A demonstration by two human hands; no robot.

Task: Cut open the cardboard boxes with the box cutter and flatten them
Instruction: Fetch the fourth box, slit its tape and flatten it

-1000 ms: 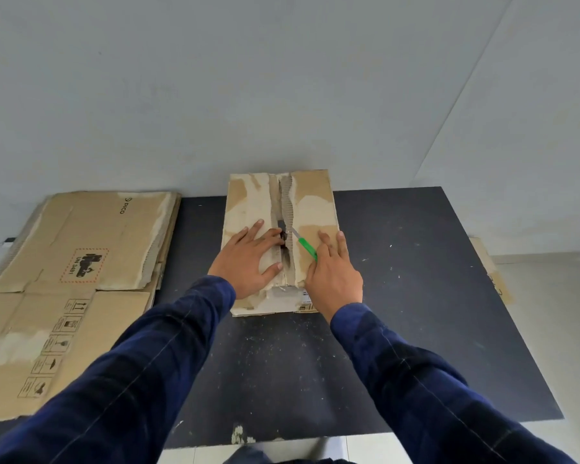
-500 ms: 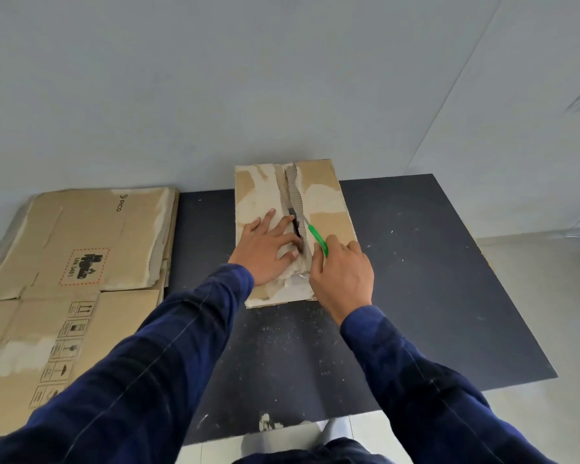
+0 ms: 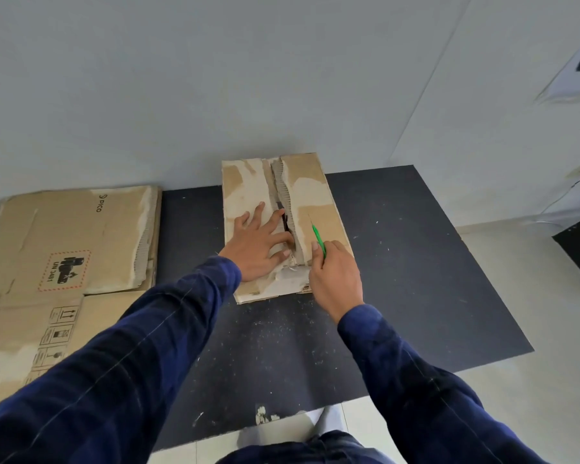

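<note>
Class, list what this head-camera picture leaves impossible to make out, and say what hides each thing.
All in the head view:
- Handle of the green box cutter: hidden in the right hand.
- Inside of the brown cardboard box: dark slit, partly covered by the left hand.
- Flattened brown cardboard sheets: cut off by the left edge; small label print unreadable.
- White printed wall sheet: blurred, cut off by the right edge.

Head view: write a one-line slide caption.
Left hand presses the cardboard box; right hand holds a green box cutter.
</note>
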